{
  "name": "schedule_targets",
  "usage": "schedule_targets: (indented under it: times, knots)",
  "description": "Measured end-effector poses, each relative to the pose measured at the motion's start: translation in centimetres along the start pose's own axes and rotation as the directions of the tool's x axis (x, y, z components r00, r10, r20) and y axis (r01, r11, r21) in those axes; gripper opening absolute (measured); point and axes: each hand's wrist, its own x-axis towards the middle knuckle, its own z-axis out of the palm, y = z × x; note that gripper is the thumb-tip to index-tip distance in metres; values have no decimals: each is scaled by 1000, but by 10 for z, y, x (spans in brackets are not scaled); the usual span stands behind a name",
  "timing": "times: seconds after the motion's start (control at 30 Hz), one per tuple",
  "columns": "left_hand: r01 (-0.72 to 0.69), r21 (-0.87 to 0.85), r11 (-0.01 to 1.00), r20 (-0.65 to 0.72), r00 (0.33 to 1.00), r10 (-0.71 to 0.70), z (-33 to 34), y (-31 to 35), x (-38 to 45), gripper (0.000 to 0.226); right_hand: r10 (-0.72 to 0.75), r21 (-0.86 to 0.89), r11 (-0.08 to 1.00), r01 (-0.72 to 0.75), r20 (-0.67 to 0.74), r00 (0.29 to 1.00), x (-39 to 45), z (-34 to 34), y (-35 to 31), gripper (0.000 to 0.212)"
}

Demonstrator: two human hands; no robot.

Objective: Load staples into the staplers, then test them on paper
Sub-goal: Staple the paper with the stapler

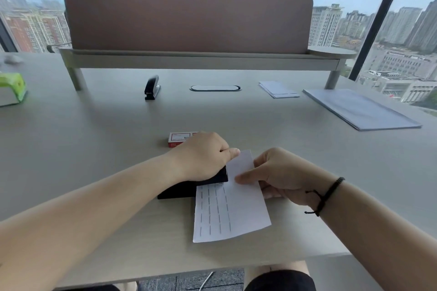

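Note:
A black stapler point(189, 188) lies on the desk near the front edge, with my left hand point(203, 156) pressed down on its head. My right hand point(279, 175) pinches a white slip of paper point(236, 210) whose upper left part sits in the stapler's mouth. Several columns of staples run down the slip's left half. A red and white staple box point(178, 139) lies just behind my left hand, partly hidden by it. A second black stapler point(152, 87) stands farther back.
A small stack of white slips point(277, 89) and a larger stack of paper point(359, 108) lie at the back right. A green and white tissue pack point(11, 88) sits at the left edge. A raised shelf point(201, 60) with a brown divider panel spans the back.

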Motion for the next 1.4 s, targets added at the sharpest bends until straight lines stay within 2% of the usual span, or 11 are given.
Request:
schedule_targets:
  times: [0.7, 0.83, 1.03, 1.4]
  knots:
    - [-8, -23, 1000, -26, 1000, 7, 2, 0, -1, 57, 12, -14, 1000, -12, -2, 1000, -3, 2, -2, 18]
    - [-6, 20, 1000, 7, 1000, 5, 3, 3, -2, 56, 15, -31, 999, -14, 4, 1000, -3, 2, -3, 13]
    - [15, 70, 997, 67, 998, -20, 2, 8, 0, 54, 31, 0, 1000, -31, 27, 999, -3, 0, -4, 16]
    - [26, 137, 990, 67, 997, -36, 8, 8, 1, 54, 50, 10, 999, -51, 44, 998, -4, -15, -1, 18]
